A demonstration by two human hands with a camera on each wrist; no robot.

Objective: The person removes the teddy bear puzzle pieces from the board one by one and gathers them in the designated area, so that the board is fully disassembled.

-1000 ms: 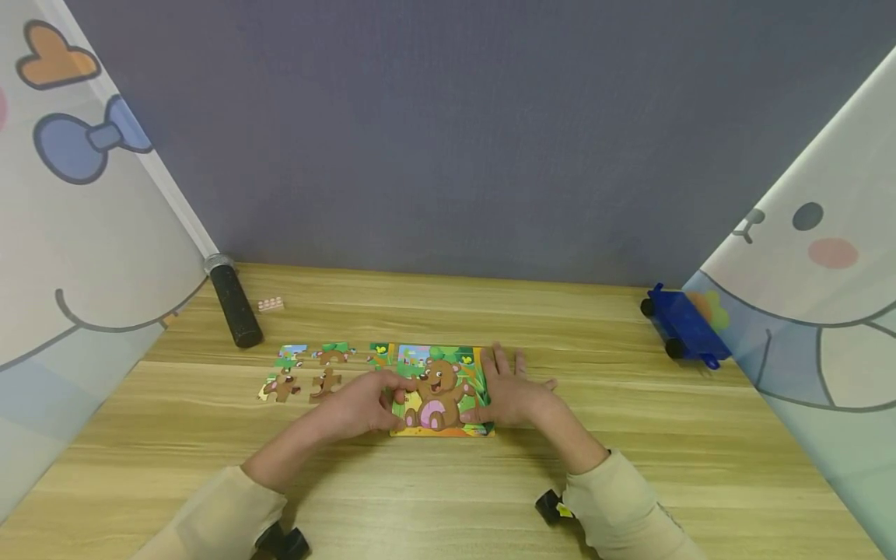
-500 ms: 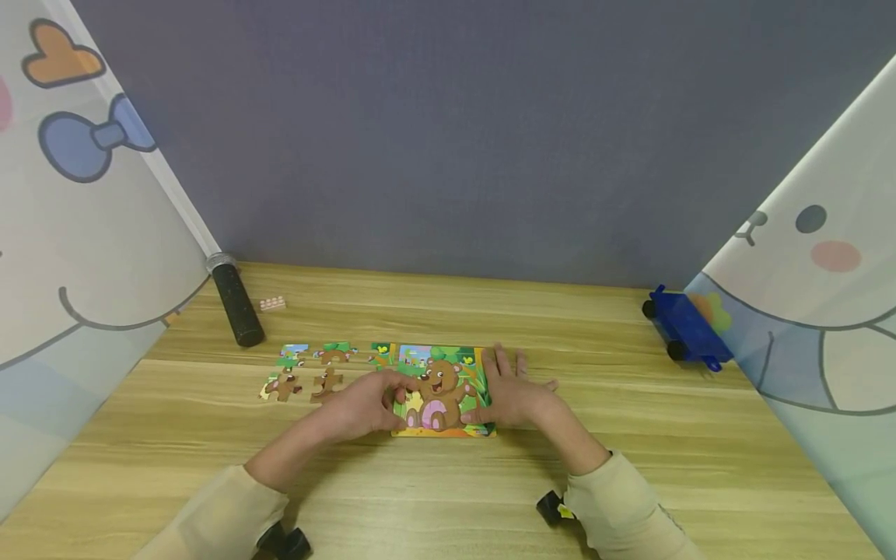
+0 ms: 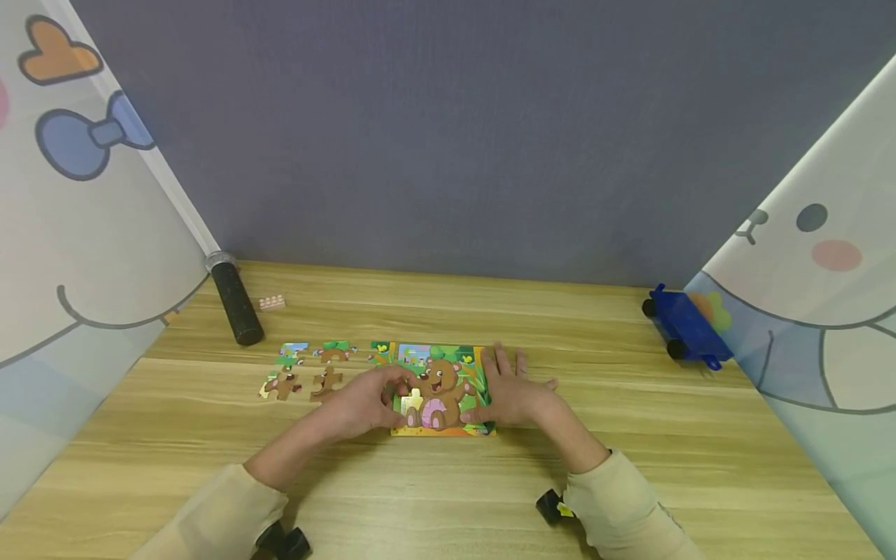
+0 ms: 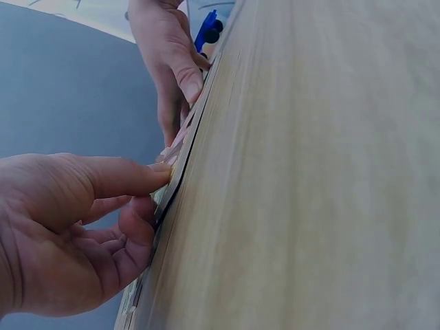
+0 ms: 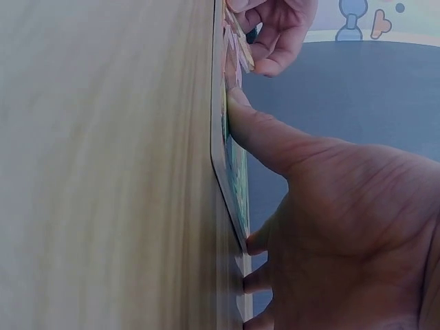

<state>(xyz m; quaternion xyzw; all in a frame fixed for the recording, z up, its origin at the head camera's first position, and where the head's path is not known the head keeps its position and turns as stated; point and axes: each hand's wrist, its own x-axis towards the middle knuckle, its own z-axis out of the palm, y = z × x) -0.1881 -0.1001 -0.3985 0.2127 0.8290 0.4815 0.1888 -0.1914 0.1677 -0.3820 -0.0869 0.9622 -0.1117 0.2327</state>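
A bear jigsaw puzzle (image 3: 446, 381) lies on the wooden table, mostly filled in. My left hand (image 3: 364, 400) is at its left edge, thumb low and fingers curled above. It pinches a puzzle piece (image 5: 243, 49), which stands tilted up from the board in the right wrist view. Beside the bear in the head view, a pale yellow patch (image 3: 411, 400) shows. With fingers spread, my right hand (image 3: 516, 395) rests on the puzzle's right edge, its thumb pressing on the picture. Several loose pieces (image 3: 282, 385) lie left of the board, some partly behind my left hand.
A black-handled microphone (image 3: 236, 303) lies at the back left, near a small pink toy brick (image 3: 271, 302). On the right stands a blue wheeled toy (image 3: 687, 327). A grey panel (image 3: 448, 140) rises behind the table (image 3: 448, 498), with printed cloth at both sides.
My left fingertips have drawn back slightly to the left, and the pale yellow patch beside the bear shows more clearly. My right hand has stayed in place.
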